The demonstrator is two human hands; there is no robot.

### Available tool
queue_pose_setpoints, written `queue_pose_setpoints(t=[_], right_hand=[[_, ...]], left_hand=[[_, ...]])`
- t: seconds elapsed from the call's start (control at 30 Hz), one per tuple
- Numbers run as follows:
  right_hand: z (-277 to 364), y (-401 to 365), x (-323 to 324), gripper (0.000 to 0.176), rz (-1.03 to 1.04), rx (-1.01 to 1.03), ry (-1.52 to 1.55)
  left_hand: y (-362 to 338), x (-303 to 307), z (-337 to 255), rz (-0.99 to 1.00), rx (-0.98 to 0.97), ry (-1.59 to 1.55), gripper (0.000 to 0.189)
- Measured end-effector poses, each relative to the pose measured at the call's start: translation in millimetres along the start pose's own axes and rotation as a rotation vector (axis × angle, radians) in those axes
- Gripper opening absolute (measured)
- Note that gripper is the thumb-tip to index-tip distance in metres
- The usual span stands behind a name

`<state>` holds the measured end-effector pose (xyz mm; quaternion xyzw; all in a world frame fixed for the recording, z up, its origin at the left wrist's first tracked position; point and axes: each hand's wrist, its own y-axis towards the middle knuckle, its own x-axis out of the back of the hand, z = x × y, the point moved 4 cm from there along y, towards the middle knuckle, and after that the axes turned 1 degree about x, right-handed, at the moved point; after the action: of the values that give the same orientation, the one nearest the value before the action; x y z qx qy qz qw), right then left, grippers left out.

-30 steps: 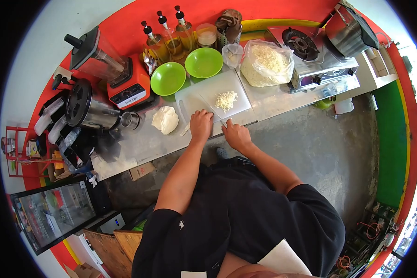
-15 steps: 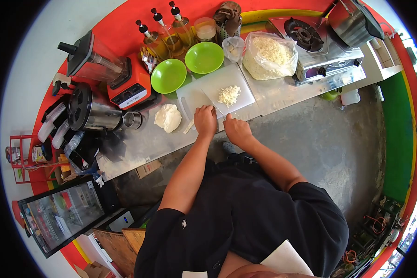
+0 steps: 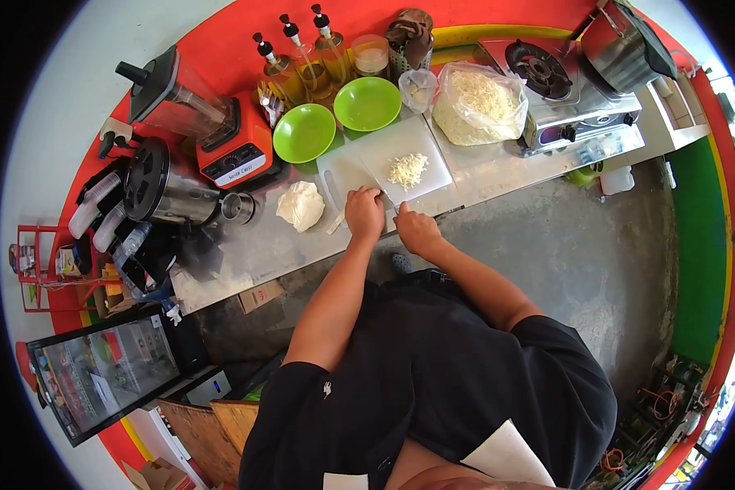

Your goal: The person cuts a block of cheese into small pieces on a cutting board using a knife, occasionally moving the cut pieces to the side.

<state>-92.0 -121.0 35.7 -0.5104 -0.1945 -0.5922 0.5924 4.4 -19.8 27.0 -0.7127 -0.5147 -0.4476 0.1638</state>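
A white cutting board [image 3: 343,167] lies on the steel counter, with a heap of finely chopped pale food [image 3: 408,170] on its right part. My right hand [image 3: 419,229] is closed around a knife [image 3: 389,197], whose thin blade slants up and left over the board; the handle is hidden in my grip. Beside it, at the board's near edge, my left hand [image 3: 365,214] has its fingers curled together. Whatever sits under those fingertips is hidden. A pale strip [image 3: 336,221] lies just left of my left hand, and a knotted white plastic bag [image 3: 300,206] rests farther left.
Two green bowls [image 3: 305,133] stand behind the board. A bag of shredded pale food [image 3: 482,106] is at the back right, beside a gas stove [image 3: 576,102]. A red blender [image 3: 241,147], a steel jug [image 3: 180,196] and oil bottles [image 3: 284,80] line the left and back.
The view has shifted slightly, moving the counter items a little right in the picture. My hands stay at the board's near edge, with the knife still in my right hand.
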Motion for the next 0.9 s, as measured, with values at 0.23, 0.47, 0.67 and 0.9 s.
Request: queue_pose_setpoints(t=[0.23, 0.47, 0.67, 0.9], right_hand=[[3.7, -0.4, 3.4, 0.034, -0.019, 0.057, -0.073], [4.4, 12.9, -0.3, 0.032, -0.039, 0.057, -0.108], [3.3, 9.9, -10.7, 0.03, -0.02, 0.003, 0.0], [10.3, 5.2, -6.0, 0.02, -0.05, 0.057, -0.079]], left_hand=[[5.3, 2.3, 2.0, 0.079, 0.109, 0.024, 0.01], [3.3, 1.6, 7.1, 0.049, 0.076, 0.057, 0.008], [-2.6, 6.2, 0.8, 0.008, -0.03, 0.092, 0.009], [0.6, 5.0, 4.5, 0.069, -0.008, 0.065, 0.011]])
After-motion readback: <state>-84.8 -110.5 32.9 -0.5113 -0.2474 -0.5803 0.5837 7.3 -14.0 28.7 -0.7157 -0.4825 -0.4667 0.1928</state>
